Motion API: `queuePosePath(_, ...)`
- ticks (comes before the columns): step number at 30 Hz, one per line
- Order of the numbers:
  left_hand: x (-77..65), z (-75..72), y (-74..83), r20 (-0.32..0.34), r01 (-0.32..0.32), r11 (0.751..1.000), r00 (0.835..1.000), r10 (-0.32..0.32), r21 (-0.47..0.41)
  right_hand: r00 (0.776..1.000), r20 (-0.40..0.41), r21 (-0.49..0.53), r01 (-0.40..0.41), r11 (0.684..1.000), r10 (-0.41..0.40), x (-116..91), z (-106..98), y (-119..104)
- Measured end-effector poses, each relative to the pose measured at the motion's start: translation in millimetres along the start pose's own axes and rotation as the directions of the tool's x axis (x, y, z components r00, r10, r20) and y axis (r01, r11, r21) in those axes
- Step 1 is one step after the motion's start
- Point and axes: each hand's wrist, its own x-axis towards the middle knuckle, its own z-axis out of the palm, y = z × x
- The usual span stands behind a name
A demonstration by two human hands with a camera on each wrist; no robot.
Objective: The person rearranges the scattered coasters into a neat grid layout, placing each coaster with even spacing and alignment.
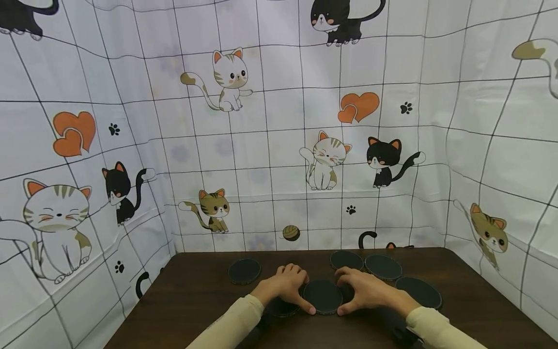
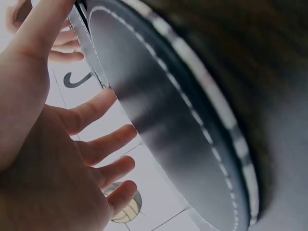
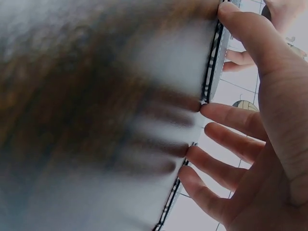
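A round dark coaster (image 1: 322, 296) with a pale stitched edge lies on the brown table between the two hands. My left hand (image 1: 285, 285) holds its left side, thumb at the near edge and fingers at the far edge. On the right side my right hand (image 1: 366, 290) grips it the same way, its thumb (image 3: 240, 21) and index fingertip on the thin rim. Another coaster (image 1: 281, 308) sits under the left hand, partly hidden by it; its stitched top (image 2: 149, 96) looms large in the left wrist view. The right hand's other fingers (image 3: 211, 166) are spread near the tabletop.
One coaster (image 1: 244, 271) lies alone at the back left. Behind and beside the right hand are three more coasters, two at the back edge and one (image 1: 418, 292) by the right wrist. White curtains (image 1: 270, 145) with printed cats enclose the table (image 1: 196, 300) at the back and sides.
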Motion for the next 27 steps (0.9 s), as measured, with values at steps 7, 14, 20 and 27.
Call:
queuePosePath(7, -1.8, 3.8, 1.7, 0.035, 0.003, 1.000, 0.999, -0.003, -0.007, 1.000, 0.017, -0.001, -0.004, 1.000, 0.004, -7.2, 3.6, -3.4)
queuePosePath(14, 20.6, -21.9, 6.7, 0.074, 0.094, 0.994, 0.992, -0.098, 0.052, 1.000, -0.004, -0.053, -0.028, 0.998, 0.028, 0.5, -18.5, -1.4)
queuePosePath(20, 46.5, -41.8, 14.3, 0.006, 0.171, 0.985, 0.985, -0.171, -0.004, 0.999, -0.030, -0.075, -0.047, 0.996, 0.045, 2.2, -34.6, 11.4)
queuePosePath(27, 73.5, -47.2, 25.5, -0.090, 0.153, 0.988, 0.984, -0.151, 0.012, 0.991, -0.090, -0.071, -0.109, 0.992, 0.102, -6.8, -38.0, 31.2)
